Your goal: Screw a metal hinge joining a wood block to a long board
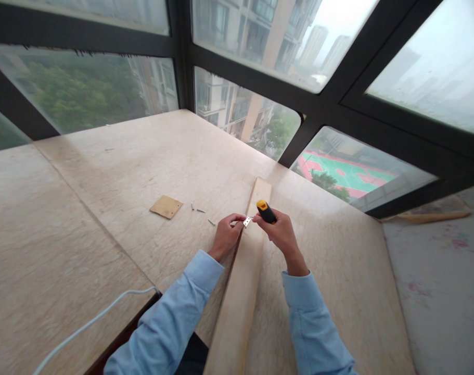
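My left hand [226, 235] is closed in a pinch on a small metal hinge [246, 221], pressed against the edge of a long wooden strip [240, 291]. My right hand [280, 232] is wrapped round a screwdriver with a yellow and black handle [265, 211], its tip pointing at the hinge. The strip runs from my lap away toward the window. Both forearms wear light blue sleeves.
A small square of thin wood [166, 206] lies left of the hands, with loose screws [200, 210] beside it on the pale board surface [104, 182]. A white cable [84, 325] crosses the near left. Dark-framed windows [318, 112] wall the far side.
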